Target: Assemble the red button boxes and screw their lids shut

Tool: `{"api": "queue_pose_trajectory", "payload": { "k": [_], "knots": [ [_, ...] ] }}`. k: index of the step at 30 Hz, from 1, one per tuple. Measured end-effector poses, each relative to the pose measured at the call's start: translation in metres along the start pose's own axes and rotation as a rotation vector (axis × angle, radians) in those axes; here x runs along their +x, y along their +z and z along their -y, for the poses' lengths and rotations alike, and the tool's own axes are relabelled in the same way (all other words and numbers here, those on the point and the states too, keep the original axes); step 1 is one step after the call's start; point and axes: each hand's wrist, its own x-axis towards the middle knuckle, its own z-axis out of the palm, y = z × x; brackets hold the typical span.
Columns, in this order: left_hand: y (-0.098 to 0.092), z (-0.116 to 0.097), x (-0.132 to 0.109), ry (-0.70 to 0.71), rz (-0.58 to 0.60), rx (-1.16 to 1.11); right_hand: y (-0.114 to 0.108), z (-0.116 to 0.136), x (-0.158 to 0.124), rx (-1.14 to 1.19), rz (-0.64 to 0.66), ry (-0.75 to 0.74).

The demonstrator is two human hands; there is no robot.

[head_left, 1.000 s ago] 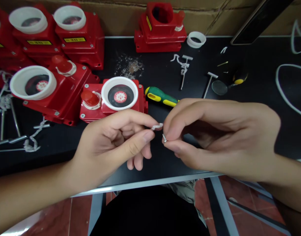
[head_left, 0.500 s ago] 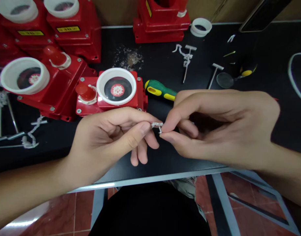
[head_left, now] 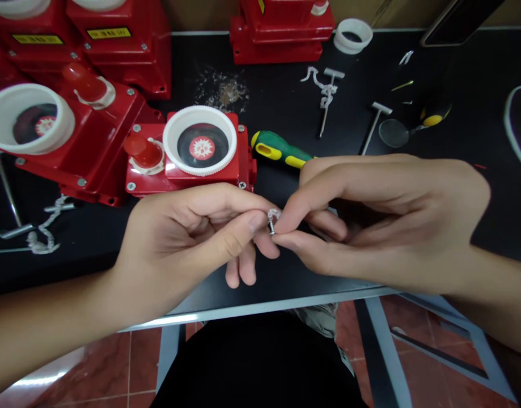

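Between my hands is a small metal pin with a whitish twisted strand at its upper end. My left hand pinches the strand between thumb and index finger, its other fingers curled loosely below. From the other side, my right hand pinches the pin and the strand's near end with thumb and index fingertip. Just behind my left hand sits a red box with a white ring and a red knob. A green and yellow screwdriver lies behind my right fingers, its tip hidden.
More red boxes crowd the left and back. T-shaped metal rods, a strand-wrapped rod, a clear disc and a loose white ring lie behind my right hand. The table's front edge runs below my hands.
The strand has bent from nearly straight into a small arch, and the fingertips of both hands are closer together. The view has shifted slightly.
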Motion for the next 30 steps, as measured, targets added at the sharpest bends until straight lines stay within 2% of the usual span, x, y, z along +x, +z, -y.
{"api": "queue_pose_trajectory", "payload": {
  "k": [8,17,23,30],
  "knots": [
    [-0.004,0.0,0.002,0.092,0.051,0.099,0.0,0.001,-0.001,-0.022,-0.003,0.037],
    [-0.001,0.002,0.001,0.064,-0.009,0.11,0.001,0.002,-0.001,-0.018,-0.032,0.069],
    [0.001,0.003,-0.006,0.095,-0.096,0.162,0.0,-0.002,0.0,-0.025,-0.01,0.08],
    [0.003,0.0,-0.009,0.073,-0.109,0.214,0.0,-0.001,-0.001,0.113,-0.015,0.177]
  ]
}}
